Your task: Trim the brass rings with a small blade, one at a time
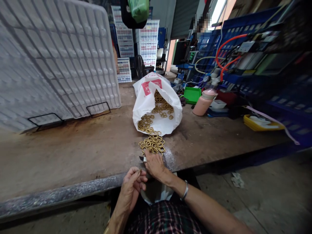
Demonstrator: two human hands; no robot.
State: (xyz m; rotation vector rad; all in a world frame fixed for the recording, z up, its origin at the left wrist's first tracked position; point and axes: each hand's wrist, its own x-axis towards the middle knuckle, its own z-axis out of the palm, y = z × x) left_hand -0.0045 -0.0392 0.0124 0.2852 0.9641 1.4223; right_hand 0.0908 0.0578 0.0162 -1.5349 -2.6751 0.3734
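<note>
A heap of brass-coloured metal rings (pixel 154 143) lies on the workbench, just outside the mouth of a white plastic sack (pixel 142 109) holding many more. My right hand (pixel 156 165) reaches to the heap's near edge, its fingertips at the rings. It is closed around a small knife (pixel 141 158); the dark blade pokes out to the left, and most of the handle is hidden. At the bench's front edge, my left hand (pixel 134 182) pinches thumb and forefinger together. A tiny brownish bit shows at those fingertips, too small to name.
White ribbed plastic trays (pixel 92 52) stand upright at left by black wire stands (pixel 98 109). On the right are a pink bottle (pixel 202 104), a green tray (pixel 192 95) and a yellow tray (pixel 253 125). White crates (pixel 148 37) are stacked behind. A white bag-like thing (pixel 158 191) hangs below the bench edge.
</note>
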